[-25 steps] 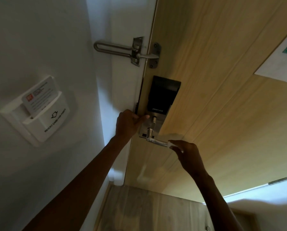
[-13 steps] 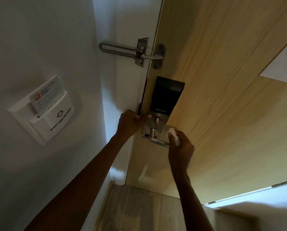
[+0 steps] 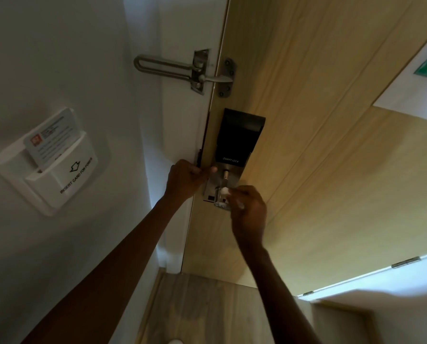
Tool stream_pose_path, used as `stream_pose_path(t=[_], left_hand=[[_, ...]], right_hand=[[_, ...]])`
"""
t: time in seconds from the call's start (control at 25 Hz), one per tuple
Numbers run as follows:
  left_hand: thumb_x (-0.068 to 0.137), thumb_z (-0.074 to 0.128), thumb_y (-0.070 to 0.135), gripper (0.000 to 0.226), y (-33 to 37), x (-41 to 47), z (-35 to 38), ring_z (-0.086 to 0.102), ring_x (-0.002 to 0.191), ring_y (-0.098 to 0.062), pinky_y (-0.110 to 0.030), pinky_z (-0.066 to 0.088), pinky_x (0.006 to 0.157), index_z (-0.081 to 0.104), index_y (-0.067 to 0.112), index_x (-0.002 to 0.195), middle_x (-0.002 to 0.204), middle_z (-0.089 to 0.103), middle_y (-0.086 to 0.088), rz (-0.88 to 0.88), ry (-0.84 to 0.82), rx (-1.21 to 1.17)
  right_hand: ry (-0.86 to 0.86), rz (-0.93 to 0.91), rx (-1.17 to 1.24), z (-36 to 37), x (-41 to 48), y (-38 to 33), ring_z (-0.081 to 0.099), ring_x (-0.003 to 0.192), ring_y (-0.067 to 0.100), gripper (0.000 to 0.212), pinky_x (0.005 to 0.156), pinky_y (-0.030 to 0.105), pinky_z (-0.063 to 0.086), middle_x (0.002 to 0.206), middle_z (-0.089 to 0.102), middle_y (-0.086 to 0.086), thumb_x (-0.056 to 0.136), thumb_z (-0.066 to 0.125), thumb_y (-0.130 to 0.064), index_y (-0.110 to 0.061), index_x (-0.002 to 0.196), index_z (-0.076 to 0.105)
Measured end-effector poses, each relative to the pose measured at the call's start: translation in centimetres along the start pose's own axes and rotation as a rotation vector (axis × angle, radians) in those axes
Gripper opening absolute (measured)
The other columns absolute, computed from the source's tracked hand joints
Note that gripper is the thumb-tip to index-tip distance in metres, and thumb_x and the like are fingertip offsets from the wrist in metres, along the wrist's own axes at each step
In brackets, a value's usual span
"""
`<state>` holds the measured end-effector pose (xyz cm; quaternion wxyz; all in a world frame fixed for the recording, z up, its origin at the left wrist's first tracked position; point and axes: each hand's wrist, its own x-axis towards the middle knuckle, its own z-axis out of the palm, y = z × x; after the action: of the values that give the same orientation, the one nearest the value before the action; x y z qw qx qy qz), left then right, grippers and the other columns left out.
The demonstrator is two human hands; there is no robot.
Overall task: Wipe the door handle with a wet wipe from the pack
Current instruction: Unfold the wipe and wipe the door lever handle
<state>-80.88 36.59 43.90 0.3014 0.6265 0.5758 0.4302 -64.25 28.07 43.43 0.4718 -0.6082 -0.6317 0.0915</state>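
Observation:
A silver lever door handle (image 3: pixel 220 200) sits on a metal plate (image 3: pixel 211 188) below a black smart lock (image 3: pixel 239 137) on the wooden door (image 3: pixel 319 157). My right hand (image 3: pixel 248 209) covers most of the lever near its pivot and pinches a white wet wipe (image 3: pixel 225 191) against it. My left hand (image 3: pixel 186 178) is closed at the door's edge, its thumb resting on the top left of the plate. The wipe pack is not in view.
A swing bar door guard (image 3: pixel 182 69) bridges frame and door above the lock. A white key card holder (image 3: pixel 51 165) with a card hangs on the left wall. A notice (image 3: pixel 426 68) is fixed at the door's upper right. Wooden floor (image 3: pixel 202 306) lies below.
My right hand slid with the wipe from the lever's free end leftward to its pivot. My left hand kept its place at the door's edge.

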Motion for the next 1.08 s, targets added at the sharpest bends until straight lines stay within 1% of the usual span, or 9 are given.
stream_pose_path(t=[0.08,0.2,0.28,0.36,0.48,0.6,0.8,0.92,1.08], left_hand=[[0.081,0.072,0.047,0.059,0.2,-0.2,0.0,0.072,0.065,-0.036,-0.048,0.060,0.073,0.072,-0.010,0.065,0.064,0.072,-0.025,-0.004,0.002,-0.003],[0.081,0.074,0.044,0.058,0.4,0.0,0.0,0.071,0.063,-0.038,-0.049,0.060,0.069,0.072,-0.010,0.063,0.062,0.071,-0.028,-0.008,0.022,-0.010],[0.081,0.074,0.044,0.057,0.4,-0.1,0.0,0.071,0.062,-0.039,-0.049,0.060,0.067,0.073,-0.009,0.062,0.061,0.071,-0.028,-0.010,0.029,-0.002],[0.081,0.073,0.046,0.057,0.3,-0.2,-0.1,0.071,0.061,-0.038,-0.050,0.060,0.066,0.073,-0.008,0.062,0.061,0.071,-0.027,0.001,0.020,-0.003],[0.079,0.069,0.055,0.065,0.1,-0.3,-0.3,0.072,0.062,-0.037,-0.052,0.060,0.068,0.073,-0.008,0.065,0.062,0.071,-0.026,0.009,-0.020,-0.008],[0.073,0.063,0.068,0.076,0.2,-0.2,-0.5,0.072,0.063,-0.035,-0.051,0.060,0.070,0.072,-0.008,0.064,0.062,0.072,-0.025,0.000,-0.032,-0.020],[0.067,0.063,0.072,0.077,0.0,-0.4,-0.4,0.074,0.065,-0.033,-0.052,0.061,0.072,0.071,-0.004,0.060,0.060,0.070,-0.023,-0.047,-0.050,-0.032],[0.067,0.064,0.072,0.070,-0.1,-0.4,-0.3,0.075,0.065,-0.028,-0.052,0.061,0.072,0.074,0.003,0.061,0.060,0.073,-0.018,-0.064,-0.041,-0.015],[0.080,0.072,0.052,0.042,0.1,-1.1,0.0,0.076,0.064,-0.020,-0.048,0.063,0.073,0.079,0.012,0.069,0.063,0.076,-0.007,-0.006,0.000,-0.024]], right_hand=[[0.032,-0.020,-0.071,1.1,-0.9,-0.1,0.052,0.087,0.000,0.015,0.068,0.015,0.045,0.100,0.062,0.000,0.092,0.063,-0.025,-0.012,0.089,0.070],[0.089,-0.165,-0.182,1.5,-1.7,1.2,0.062,0.088,0.021,0.016,0.069,0.032,0.053,0.095,0.069,0.010,0.088,0.067,-0.022,-0.008,0.091,0.073],[0.028,-0.171,-0.210,2.1,-1.8,1.1,0.065,0.089,0.026,0.015,0.070,0.036,0.056,0.096,0.071,0.012,0.082,0.075,-0.014,-0.006,0.095,0.074],[-0.057,-0.164,-0.252,3.1,-1.9,0.5,0.065,0.098,0.029,0.022,0.079,0.038,0.056,0.104,0.071,0.012,0.078,0.079,-0.012,-0.011,0.100,0.073],[-0.111,-0.197,-0.389,3.0,-2.7,1.1,0.055,0.113,0.030,0.028,0.092,0.042,0.046,0.119,0.065,0.010,0.077,0.080,-0.027,-0.024,0.104,0.071],[-0.108,-0.222,-0.386,2.2,-3.1,1.8,0.051,0.114,0.026,0.025,0.094,0.039,0.041,0.120,0.063,0.007,0.080,0.074,-0.040,-0.027,0.101,0.073],[-0.006,-0.262,-0.321,3.1,-2.4,1.7,0.066,0.093,0.020,0.031,0.086,0.028,0.037,0.100,0.074,0.004,0.073,0.084,-0.017,-0.015,0.102,0.074],[-0.085,-0.316,-0.320,3.6,-2.8,2.4,0.066,0.100,0.020,0.033,0.089,0.029,0.043,0.115,0.071,0.006,0.079,0.080,-0.012,-0.012,0.110,0.071],[-0.178,-0.452,-0.430,3.1,-2.5,3.4,0.060,0.116,0.033,0.047,0.104,0.041,0.044,0.132,0.061,0.009,0.082,0.073,-0.003,-0.013,0.125,0.057]])
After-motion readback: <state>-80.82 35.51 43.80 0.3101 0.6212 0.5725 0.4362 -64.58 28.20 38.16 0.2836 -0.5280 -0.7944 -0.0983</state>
